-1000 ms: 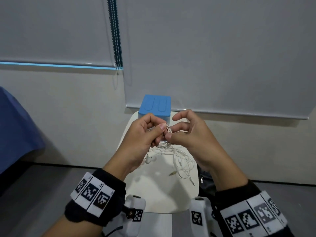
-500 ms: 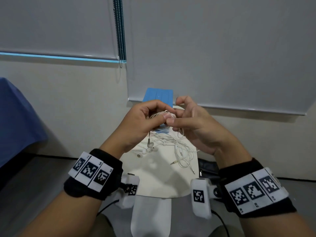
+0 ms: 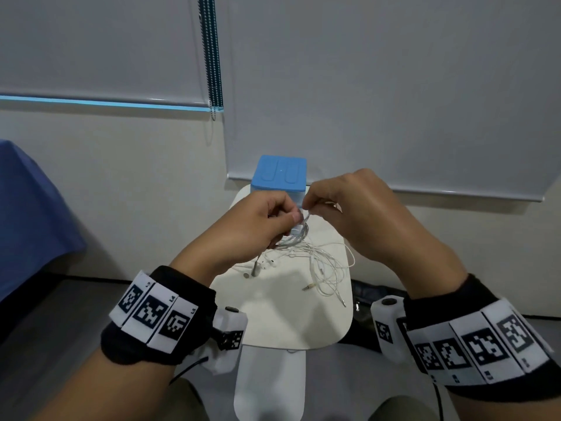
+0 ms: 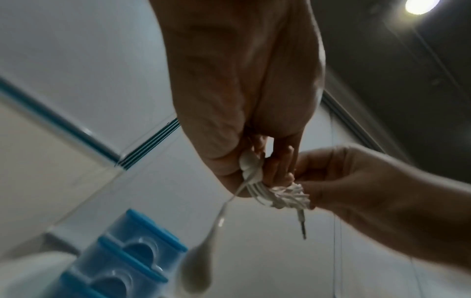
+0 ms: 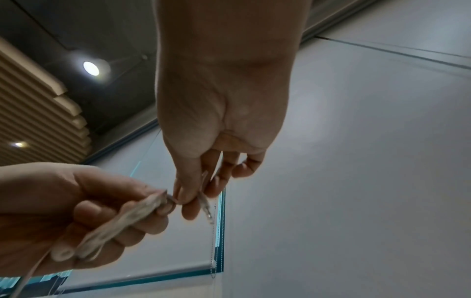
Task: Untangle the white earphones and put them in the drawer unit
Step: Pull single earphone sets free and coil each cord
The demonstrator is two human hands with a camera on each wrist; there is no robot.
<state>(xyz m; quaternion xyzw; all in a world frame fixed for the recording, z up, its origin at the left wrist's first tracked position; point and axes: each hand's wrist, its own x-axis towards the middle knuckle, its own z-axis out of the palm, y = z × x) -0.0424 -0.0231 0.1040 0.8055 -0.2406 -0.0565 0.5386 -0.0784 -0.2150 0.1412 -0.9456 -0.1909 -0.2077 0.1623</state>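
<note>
1. A bundled part of the white earphones is gripped in the curled fingers of the left hand.
2. A strand at the bundle's top is pinched by the right hand.
3. Loose cable, earbuds and plugs are trailed onto the tabletop below, at 6 o'clock.
4. The blue drawer unit is set at 12 o'clock; its contents cannot be told.

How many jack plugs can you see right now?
3. Two lie on the table near its right edge: a gold plug and a silver plug. A third plug hangs from the bundle pinched between the left hand and right hand. More may hide in the tangle.
</note>
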